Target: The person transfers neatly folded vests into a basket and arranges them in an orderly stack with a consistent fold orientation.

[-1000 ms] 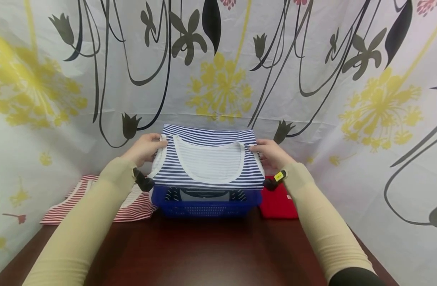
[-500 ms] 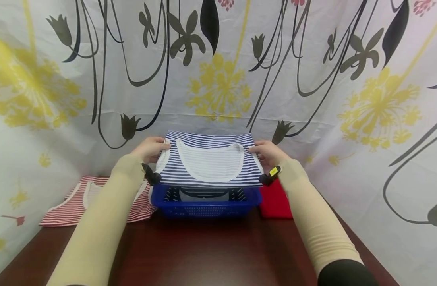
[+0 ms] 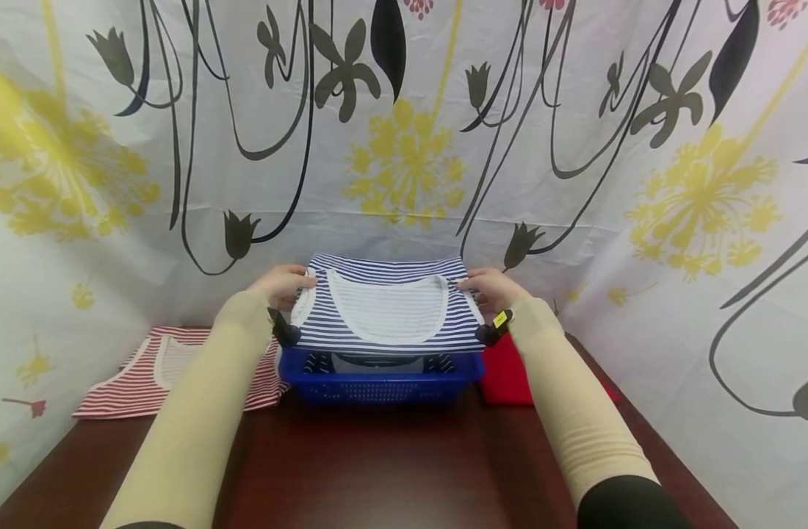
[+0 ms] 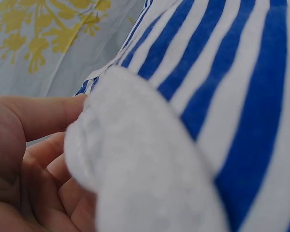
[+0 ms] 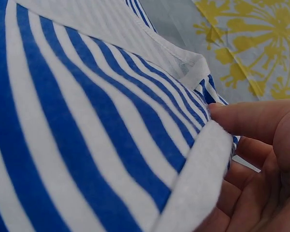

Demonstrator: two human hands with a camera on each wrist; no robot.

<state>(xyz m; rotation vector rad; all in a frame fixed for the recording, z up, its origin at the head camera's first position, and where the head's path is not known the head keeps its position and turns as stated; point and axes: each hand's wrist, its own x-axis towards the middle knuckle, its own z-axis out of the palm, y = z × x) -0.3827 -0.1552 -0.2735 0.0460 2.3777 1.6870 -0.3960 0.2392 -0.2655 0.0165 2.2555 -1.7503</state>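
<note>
A folded blue-and-white striped tank top (image 3: pixel 384 345) with a wide white-trimmed neckline is held up between both hands, over a blue plastic basket (image 3: pixel 384 388). My left hand (image 3: pixel 281 286) grips its left side, thumb on top and fingers beneath; in the left wrist view the white armhole binding (image 4: pixel 140 154) bulges beside the thumb. On the other side my right hand (image 3: pixel 493 288) pinches the edge the same way, its thumb (image 5: pixel 256 118) pressing the striped cloth in the right wrist view. Dark striped clothing (image 3: pixel 377 364) shows inside the basket, partly hidden under the tank top.
A red-and-white striped top (image 3: pixel 129 382) lies flat left of the basket. Red folded cloth (image 3: pixel 506 375) lies to its right, partly behind the right sleeve. The dark wooden table (image 3: pixel 371 470) stretches in front, and a flower-printed curtain (image 3: pixel 404 88) hangs behind.
Both hands have come down slightly with the tank top, lowering it toward the basket. The left forearm has shifted right, uncovering more of the red striped top.
</note>
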